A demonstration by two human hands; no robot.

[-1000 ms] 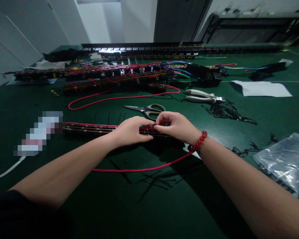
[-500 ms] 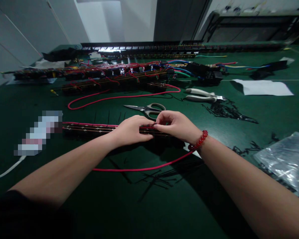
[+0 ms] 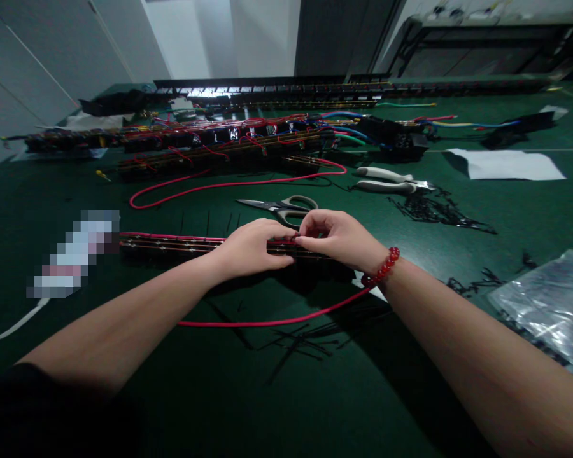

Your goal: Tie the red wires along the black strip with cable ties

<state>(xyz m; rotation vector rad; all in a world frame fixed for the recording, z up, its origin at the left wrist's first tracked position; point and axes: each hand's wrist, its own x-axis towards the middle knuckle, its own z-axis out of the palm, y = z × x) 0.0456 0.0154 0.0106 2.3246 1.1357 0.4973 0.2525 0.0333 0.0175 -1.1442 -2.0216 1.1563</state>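
A long black wiring strip (image 3: 172, 247) with brass-coloured lines lies across the bench in front of me, a red cable (image 3: 195, 238) along its far edge. My left hand (image 3: 253, 251) is wrapped over the strip, thumb on the near side and fingers on the far side. Close beside it, my right hand (image 3: 332, 236) pinches at the red cable; a tiny dark end at the fingertips looks like a cable tie, mostly hidden. Thin black tie tails (image 3: 207, 224) stick up behind the strip. Scissors (image 3: 298, 203) lie just beyond my hands.
Loose black cable ties (image 3: 300, 343) lie in front of the strip, near a loop of red cable. Grey-handled cutters (image 3: 386, 184) rest by a pile of black offcuts (image 3: 430, 210). A plastic bag (image 3: 549, 305) is at right, a blurred white object (image 3: 76, 254) at left. Wired assemblies (image 3: 219, 137) lie behind.
Both hands hold nearly the same pose at the strip. The view has shifted very slightly; nothing else has visibly moved.
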